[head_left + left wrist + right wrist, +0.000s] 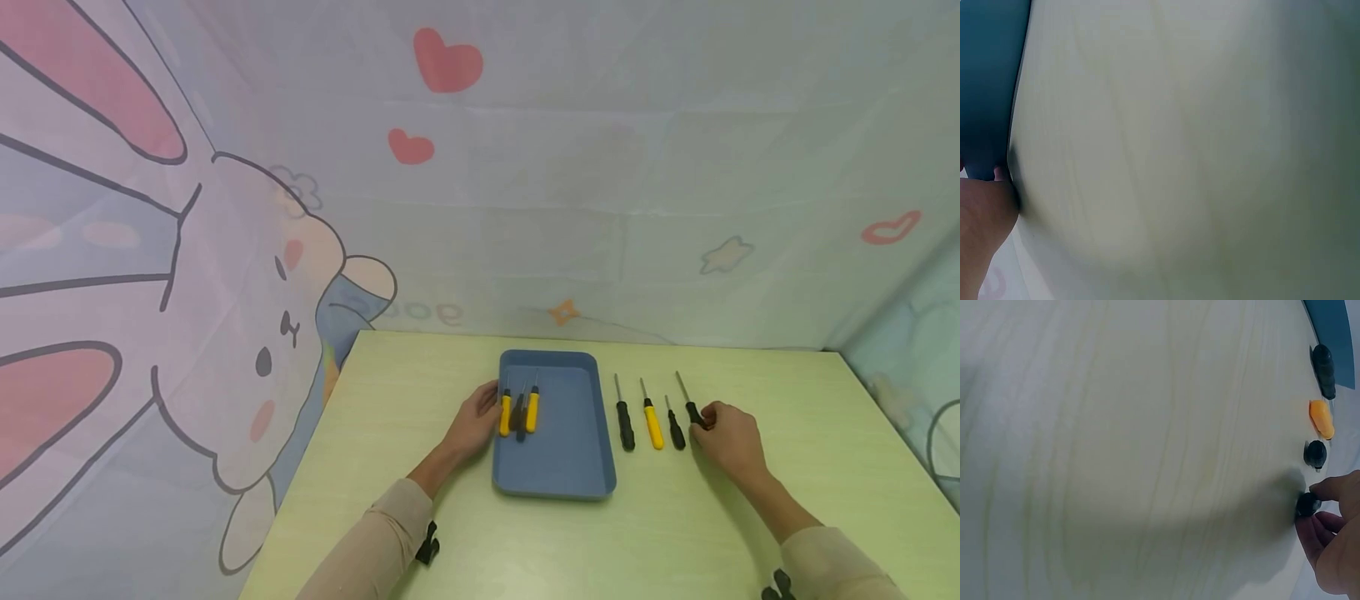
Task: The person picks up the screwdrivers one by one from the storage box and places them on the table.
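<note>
My left hand (474, 421) holds the left rim of a blue-grey rectangular tray (555, 471). In the left wrist view, a fingertip (999, 174) lies against the outside of the tray wall (991, 81). Inside the tray, at its left, lie yellow-handled screwdrivers (532, 410) and dark-handled ones (521, 433) bunched together. My right hand (731, 437) pinches the handle of a black screwdriver (692, 410), the rightmost in a row on the table; its shaft points away from me. The right wrist view shows thumb and fingers around the black handle end (1308, 504).
Between tray and right hand, a larger black screwdriver (625, 425), a yellow screwdriver (652, 423) and a small black screwdriver (676, 432) lie side by side, shafts away from me. The pale green table (420, 358) meets a cartoon-printed cloth (600, 208) at the back.
</note>
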`<act>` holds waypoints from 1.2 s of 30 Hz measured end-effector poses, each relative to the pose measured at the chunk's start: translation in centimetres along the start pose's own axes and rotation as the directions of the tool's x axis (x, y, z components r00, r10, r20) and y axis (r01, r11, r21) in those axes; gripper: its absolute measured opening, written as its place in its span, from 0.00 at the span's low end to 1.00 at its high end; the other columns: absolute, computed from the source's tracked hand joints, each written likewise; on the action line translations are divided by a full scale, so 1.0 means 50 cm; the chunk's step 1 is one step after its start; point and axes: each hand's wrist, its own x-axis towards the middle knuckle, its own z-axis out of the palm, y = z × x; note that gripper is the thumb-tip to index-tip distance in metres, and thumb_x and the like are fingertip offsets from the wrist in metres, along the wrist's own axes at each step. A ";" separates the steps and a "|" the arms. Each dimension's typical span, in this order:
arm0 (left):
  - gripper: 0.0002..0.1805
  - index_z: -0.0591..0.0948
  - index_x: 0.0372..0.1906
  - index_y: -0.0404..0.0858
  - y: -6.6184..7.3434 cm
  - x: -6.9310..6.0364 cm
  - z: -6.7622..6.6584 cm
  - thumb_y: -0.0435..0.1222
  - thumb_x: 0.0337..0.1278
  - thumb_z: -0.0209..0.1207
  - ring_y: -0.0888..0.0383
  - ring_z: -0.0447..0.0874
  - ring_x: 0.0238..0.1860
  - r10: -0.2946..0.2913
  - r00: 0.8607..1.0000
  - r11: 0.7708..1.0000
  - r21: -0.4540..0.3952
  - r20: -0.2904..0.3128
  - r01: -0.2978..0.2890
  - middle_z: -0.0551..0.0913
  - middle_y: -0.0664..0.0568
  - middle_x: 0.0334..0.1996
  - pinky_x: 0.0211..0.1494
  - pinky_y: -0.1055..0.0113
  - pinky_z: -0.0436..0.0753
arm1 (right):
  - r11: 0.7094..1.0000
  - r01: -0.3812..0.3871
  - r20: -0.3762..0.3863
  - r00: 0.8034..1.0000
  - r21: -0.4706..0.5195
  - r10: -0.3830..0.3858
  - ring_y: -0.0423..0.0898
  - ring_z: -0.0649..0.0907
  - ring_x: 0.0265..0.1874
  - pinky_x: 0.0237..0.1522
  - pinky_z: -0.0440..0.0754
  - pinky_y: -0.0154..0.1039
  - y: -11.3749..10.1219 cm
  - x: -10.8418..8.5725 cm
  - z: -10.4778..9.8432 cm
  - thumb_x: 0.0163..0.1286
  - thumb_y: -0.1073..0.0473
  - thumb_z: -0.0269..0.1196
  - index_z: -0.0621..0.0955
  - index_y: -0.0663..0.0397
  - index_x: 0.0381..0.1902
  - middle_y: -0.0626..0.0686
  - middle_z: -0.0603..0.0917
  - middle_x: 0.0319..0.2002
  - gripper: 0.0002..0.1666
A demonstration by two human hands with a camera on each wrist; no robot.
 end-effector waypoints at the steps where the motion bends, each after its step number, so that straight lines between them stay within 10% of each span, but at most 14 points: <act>1: 0.31 0.59 0.82 0.29 0.000 0.000 0.000 0.33 0.82 0.49 0.40 0.60 0.81 0.001 1.000 1.000 0.000 0.000 -0.001 0.62 0.35 0.80 0.82 0.48 0.62 | 1.000 0.002 -0.003 1.000 -0.005 -0.002 0.65 0.87 0.35 0.38 0.87 0.60 0.000 0.000 0.000 0.67 0.66 0.69 0.82 0.79 0.43 0.69 0.87 0.36 0.17; 19: 0.31 0.59 0.82 0.29 -0.003 0.002 -0.001 0.32 0.82 0.49 0.42 0.61 0.81 0.000 1.000 1.000 -0.008 0.000 0.000 0.62 0.36 0.80 0.82 0.51 0.63 | 0.987 0.135 -0.209 0.971 0.084 -0.115 0.63 0.85 0.35 0.37 0.84 0.57 -0.060 0.012 -0.018 0.72 0.62 0.67 0.83 0.78 0.47 0.69 0.86 0.38 0.18; 36: 0.31 0.59 0.82 0.28 -0.001 0.002 0.002 0.31 0.81 0.49 0.41 0.61 0.81 -0.007 1.000 1.000 -0.008 -0.013 0.007 0.62 0.34 0.80 0.82 0.50 0.63 | 0.966 0.109 -0.029 0.994 0.235 -0.105 0.67 0.84 0.51 0.55 0.85 0.62 -0.159 0.043 -0.008 0.77 0.58 0.65 0.78 0.77 0.60 0.72 0.84 0.52 0.26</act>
